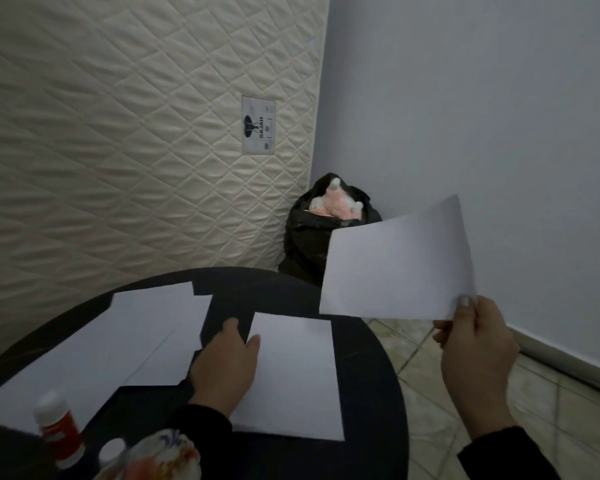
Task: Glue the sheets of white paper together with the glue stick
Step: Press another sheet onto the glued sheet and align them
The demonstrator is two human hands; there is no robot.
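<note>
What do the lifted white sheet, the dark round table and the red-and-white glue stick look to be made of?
Lifted white sheet, pinched by the right hand: thin matte paper, bowing slightly. Dark round table: smooth, dull black top, perhaps plastic or painted wood; unclear. Red-and-white glue stick: probably plastic, with a white cap and red body; blurred.
</note>
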